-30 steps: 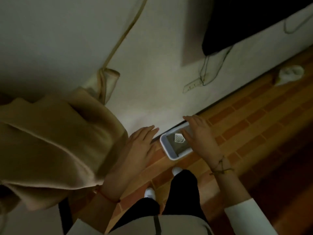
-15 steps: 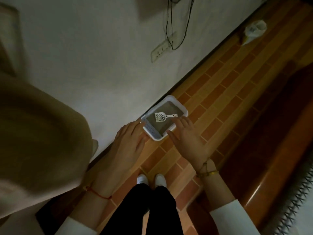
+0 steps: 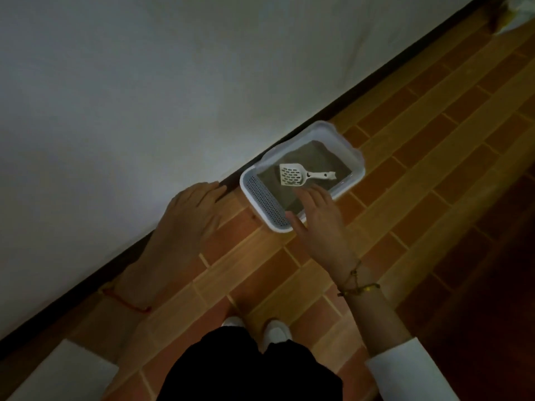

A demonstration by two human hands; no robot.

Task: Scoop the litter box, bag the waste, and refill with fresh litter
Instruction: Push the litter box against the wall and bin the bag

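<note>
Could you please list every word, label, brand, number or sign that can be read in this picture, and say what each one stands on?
None: no readable text shows anywhere in the head view.
litter box: plain white rim, no label visible.
scoop: white, slotted, lying on the litter; no marking can be made out.
crumpled white thing at the top right corner: too dark and cut off to tell if it bears print.

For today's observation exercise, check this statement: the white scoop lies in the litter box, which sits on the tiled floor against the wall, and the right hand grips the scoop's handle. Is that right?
Not quite. In the head view the right hand is open over the near rim of the litter box and holds nothing; the scoop lies untouched on the litter. The rest stands.
</note>
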